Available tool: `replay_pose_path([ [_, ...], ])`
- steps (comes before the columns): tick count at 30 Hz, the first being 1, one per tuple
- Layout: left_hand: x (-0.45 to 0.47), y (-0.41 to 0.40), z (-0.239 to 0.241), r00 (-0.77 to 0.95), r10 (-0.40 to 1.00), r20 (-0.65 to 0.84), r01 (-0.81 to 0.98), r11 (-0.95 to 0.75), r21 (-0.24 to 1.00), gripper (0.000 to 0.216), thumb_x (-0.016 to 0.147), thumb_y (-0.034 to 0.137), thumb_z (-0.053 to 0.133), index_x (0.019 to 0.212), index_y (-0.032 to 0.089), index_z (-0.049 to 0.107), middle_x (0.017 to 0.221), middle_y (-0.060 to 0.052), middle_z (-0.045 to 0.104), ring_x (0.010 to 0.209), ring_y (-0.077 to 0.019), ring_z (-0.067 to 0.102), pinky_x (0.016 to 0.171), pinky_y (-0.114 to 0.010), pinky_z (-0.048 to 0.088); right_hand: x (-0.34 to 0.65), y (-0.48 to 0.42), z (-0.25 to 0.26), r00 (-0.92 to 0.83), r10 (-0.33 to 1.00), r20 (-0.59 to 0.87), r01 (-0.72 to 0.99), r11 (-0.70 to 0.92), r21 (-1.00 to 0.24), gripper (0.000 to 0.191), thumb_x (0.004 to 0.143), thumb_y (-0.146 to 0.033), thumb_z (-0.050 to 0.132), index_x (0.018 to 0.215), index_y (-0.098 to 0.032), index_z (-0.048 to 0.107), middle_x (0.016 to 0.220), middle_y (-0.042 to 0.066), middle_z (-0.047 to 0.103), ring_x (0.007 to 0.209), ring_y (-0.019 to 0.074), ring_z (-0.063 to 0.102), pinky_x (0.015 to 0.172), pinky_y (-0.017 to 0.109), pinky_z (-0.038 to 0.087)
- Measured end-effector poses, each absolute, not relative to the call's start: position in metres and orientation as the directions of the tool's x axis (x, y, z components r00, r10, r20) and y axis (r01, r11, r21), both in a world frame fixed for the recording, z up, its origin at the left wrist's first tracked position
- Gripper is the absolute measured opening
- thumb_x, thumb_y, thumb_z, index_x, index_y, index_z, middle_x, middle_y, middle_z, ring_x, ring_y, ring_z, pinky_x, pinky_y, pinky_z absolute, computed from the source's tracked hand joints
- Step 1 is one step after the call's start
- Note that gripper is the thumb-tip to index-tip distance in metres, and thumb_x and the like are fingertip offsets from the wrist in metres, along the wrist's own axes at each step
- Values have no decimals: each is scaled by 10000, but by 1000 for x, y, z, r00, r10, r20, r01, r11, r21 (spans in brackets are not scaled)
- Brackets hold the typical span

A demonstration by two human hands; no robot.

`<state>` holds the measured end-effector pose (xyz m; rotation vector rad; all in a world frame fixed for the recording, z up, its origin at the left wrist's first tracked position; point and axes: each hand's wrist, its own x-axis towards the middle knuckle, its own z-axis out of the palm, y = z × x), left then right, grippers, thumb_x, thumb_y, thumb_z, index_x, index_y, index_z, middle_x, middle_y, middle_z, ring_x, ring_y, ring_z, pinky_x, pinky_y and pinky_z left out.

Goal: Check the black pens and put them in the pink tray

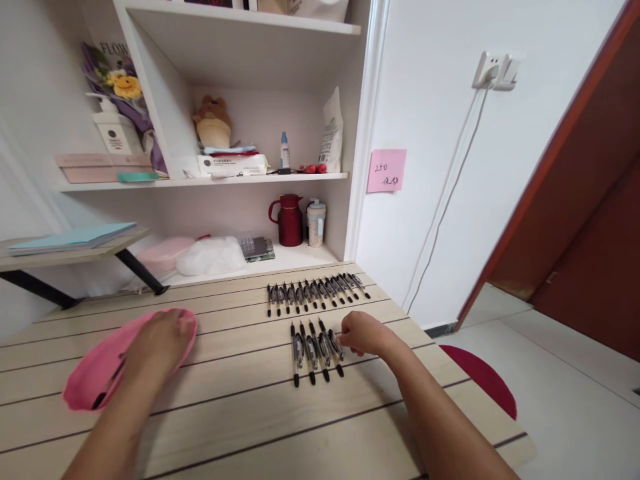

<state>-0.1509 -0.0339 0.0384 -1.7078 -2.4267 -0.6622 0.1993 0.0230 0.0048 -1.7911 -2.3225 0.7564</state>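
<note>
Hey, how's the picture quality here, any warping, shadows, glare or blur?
Head view: wide-angle warping, with the door frame leaning steeply; head view: soft shadow on the table beside the right forearm; head view: fairly even light, no strong glare on the pens, whose fine print is too small to read.

Home, seemingly: shelves (pixel 260 50), red jug (pixel 291 223), yellow flower (pixel 127 86).

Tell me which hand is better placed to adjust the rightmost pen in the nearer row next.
Probably the right hand: it is beside that rightmost pen, while the left hand is at the pink container, well left of the row.
</note>
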Motion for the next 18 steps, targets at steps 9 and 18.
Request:
replay_pose_path([
  [9, -20, -35, 3, 157, 957, 245, 757, -276, 592, 230, 774, 307, 404, 782, 207, 611, 804, -27, 635, 739, -165, 555, 659, -261, 391, 175, -20, 3, -299, 949, -95, 952, 291, -89, 239, 634, -242, 514, 768, -124, 673, 806, 162, 668, 737, 276, 619, 551, 292, 400],
  [18, 18, -40, -8, 70, 973, -219, 83, 214, 973, 254, 713, 367, 521, 809, 136, 570, 616, -27, 597, 509, -109, 538, 458, -215, 396, 179, -24, 3, -265, 964, 25, 915, 259, -309, 184, 685, -243, 479, 594, -164, 618, 599, 53, 623, 539, 128, 516, 460, 232, 250],
])
